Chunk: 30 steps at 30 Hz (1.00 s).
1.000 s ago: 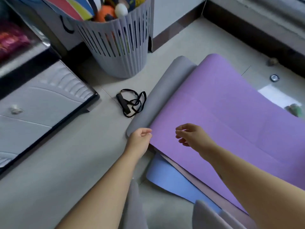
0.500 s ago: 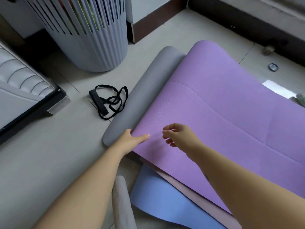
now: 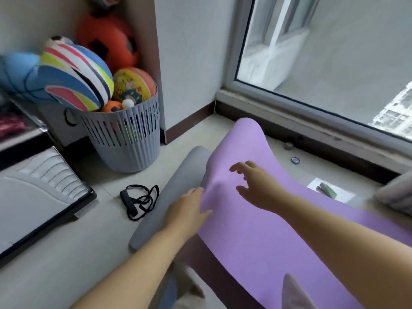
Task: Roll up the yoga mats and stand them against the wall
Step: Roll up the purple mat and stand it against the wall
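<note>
Left hand pinches the purple mat's lifted edge, right hand hovers spread: grip both corners level so the roll starts tight.

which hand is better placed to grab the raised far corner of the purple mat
Right, I'd say. The right hand hangs open over the purple mat, nearest its raised far corner, and holds nothing. The left hand is busy gripping the mat's near edge, beside the grey mat.
</note>
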Each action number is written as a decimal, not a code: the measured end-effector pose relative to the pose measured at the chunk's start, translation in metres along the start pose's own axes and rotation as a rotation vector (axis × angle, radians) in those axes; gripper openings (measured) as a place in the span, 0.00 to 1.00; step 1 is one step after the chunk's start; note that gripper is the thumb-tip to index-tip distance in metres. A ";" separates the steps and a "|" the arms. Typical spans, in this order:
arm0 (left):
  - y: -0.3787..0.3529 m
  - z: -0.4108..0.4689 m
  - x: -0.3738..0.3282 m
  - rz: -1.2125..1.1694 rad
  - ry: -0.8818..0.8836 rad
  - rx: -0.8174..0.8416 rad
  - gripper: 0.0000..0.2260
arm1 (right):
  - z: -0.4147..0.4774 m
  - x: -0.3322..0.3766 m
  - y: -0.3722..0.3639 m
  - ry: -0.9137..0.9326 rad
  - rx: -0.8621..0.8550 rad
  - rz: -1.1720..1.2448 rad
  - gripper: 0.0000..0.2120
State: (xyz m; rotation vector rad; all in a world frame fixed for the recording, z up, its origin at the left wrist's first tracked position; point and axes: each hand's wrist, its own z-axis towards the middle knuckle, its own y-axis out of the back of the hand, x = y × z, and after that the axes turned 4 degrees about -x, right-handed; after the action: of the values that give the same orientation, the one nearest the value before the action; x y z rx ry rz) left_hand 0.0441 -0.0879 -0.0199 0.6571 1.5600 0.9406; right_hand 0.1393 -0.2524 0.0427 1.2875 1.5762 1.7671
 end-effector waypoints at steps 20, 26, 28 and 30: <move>0.186 -0.141 -0.079 0.806 -0.732 -0.758 0.15 | -0.195 0.047 0.170 0.028 -0.339 -0.655 0.18; 0.236 -0.157 -0.054 0.828 -0.246 -0.948 0.10 | -0.221 0.108 0.126 0.192 -0.417 -0.403 0.22; 0.245 -0.167 -0.049 0.836 -0.200 -0.930 0.10 | -0.228 0.111 0.123 0.168 -0.390 -0.389 0.24; 0.245 -0.178 -0.052 0.890 -0.125 -0.836 0.13 | -0.235 0.105 0.121 0.106 -0.355 -0.415 0.21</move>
State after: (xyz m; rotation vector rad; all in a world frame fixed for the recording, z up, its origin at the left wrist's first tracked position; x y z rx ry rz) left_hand -0.1393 -0.0406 0.2225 0.7603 0.5839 2.0023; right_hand -0.0788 -0.3206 0.2115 0.6560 1.3770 1.7594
